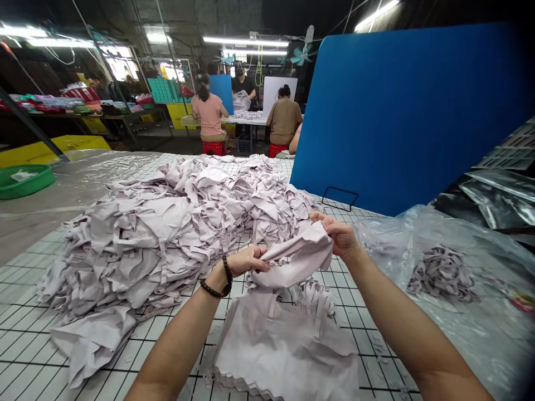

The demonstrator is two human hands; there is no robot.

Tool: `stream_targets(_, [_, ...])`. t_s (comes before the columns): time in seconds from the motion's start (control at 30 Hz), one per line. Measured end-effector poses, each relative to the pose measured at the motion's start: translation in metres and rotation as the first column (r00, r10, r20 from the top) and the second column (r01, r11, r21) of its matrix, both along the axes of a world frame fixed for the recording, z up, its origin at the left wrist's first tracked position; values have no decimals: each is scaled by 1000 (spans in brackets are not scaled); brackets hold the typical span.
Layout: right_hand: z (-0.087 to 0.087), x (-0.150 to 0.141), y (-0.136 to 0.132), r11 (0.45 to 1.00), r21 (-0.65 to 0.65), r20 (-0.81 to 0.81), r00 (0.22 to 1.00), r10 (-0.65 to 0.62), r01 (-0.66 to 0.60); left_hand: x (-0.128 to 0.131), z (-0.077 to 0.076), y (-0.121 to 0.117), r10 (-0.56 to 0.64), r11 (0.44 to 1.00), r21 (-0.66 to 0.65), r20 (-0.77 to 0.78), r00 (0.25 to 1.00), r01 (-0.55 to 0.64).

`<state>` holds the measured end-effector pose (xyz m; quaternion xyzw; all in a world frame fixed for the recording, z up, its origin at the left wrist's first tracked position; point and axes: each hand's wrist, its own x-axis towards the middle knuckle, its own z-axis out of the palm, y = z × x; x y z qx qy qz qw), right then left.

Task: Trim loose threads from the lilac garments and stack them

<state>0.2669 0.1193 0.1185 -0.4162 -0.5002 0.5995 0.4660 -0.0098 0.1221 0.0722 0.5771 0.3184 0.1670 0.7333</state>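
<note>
A pale lilac garment point(296, 259) is stretched between my two hands above the table. My left hand point(246, 260), with a dark beaded bracelet at the wrist, pinches its left end. At the upper right end, the fingers of my right hand point(337, 233) are closed on the same cloth. Below it lies a flat stack of camisole-like garments point(284, 345) with straps and a wavy lower edge. Just behind that stack sits a small bundle of strips point(313, 295). To the left rises a large loose heap of matching garments point(167, 234).
A tall blue board point(397, 117) stands at the right, by a black wire stand point(340, 199). Clear plastic with coiled strips point(445, 273) lies right. A green basket point(27, 182) is far left. Several people work in the background. The table point(25, 340) has a black grid.
</note>
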Motion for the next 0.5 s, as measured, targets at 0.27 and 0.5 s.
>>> stream_targets(0.27, [2,2,-4,986,-52,-136,979,149,-158,5,-38,2,315,944,161,-188,930,-287])
stream_targets(0.5, [13,19,-10,971,-156,167,964,207,-182,-15,-51,6,589,801,269,-194,784,-535])
